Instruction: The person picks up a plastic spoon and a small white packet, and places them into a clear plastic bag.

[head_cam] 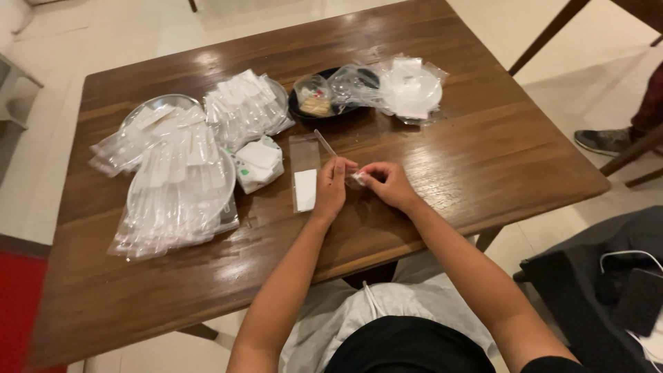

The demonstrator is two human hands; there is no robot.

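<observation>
Small white piece (358,179) pinched between fingertips of both hands. Just left of the fingers, clear sleeve (304,172) with white card inside. Beyond the fingertips, black dish (301,108) under clear bags. Far left, heaps of clear packets (176,186) with pale labels. Beneath, dark brown wood-grain table (483,152).

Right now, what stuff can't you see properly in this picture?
Head view, the only one:
- The small white thing pinched between the left hand and right hand: fingers cover most of it, too small to name.
- Contents of the black bowl: blurred behind a shiny plastic bag.
- The person beside the table: only a shoe shows, cut off by the right edge.
</observation>
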